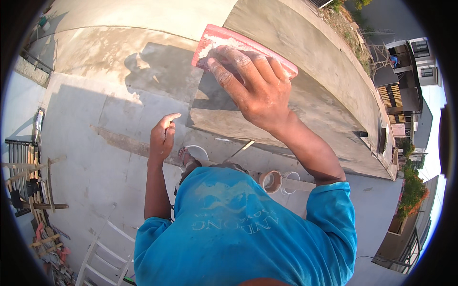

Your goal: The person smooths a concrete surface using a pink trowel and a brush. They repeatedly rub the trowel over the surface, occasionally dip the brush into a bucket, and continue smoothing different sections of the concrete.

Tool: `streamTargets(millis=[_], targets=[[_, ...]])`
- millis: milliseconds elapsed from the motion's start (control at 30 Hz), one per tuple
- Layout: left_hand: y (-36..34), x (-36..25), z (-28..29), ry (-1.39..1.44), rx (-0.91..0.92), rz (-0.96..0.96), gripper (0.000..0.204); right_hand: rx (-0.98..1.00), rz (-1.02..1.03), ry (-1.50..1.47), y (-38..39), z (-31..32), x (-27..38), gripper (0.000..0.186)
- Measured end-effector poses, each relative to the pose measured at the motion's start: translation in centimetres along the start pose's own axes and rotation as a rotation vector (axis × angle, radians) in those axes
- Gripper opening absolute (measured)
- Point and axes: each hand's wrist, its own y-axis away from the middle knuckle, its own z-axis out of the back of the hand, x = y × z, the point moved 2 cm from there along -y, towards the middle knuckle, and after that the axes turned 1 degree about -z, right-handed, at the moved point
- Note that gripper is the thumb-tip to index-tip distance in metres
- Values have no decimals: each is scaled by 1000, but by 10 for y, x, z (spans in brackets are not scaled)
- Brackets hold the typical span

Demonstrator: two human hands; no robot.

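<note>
My right hand (255, 81) grips a pinkish-red plastering float (213, 42) from behind, fingers curled over it. White plaster smears the float and coats my fingertips. The float lies against the upper part of a grey, plastered wall (315, 90), near the wall's left vertical edge; whether its whole face touches is hidden. Lower and to the left, my left hand (163, 137) holds nothing. Its index finger points right, while the other fingers bend loosely. Damp patches and my shadow show on the surface left of that edge.
By my foot stands a white bucket (206, 151); a brownish bucket (263, 180) and another whitish bucket (292, 190) are further right. A thin strip (242, 148) leans near the wall's base. A white ladder (106, 250) and scrap wood (45, 242) lie lower left.
</note>
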Motion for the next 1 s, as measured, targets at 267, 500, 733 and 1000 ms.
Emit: streamTargets(millis=[267, 500, 733, 1000], targets=[[12, 3, -4, -22, 56, 125, 37, 306, -45, 31, 56, -24, 3, 38], [24, 15, 9, -16, -13, 139, 30, 113, -100, 66, 8, 0, -10, 36], [0, 18, 0, -34, 73, 136, 29, 675, -263, -191, 144, -16, 39, 35], [24, 147, 12, -178, 197, 347, 35, 338, -847, -569, 116, 202, -54, 32]])
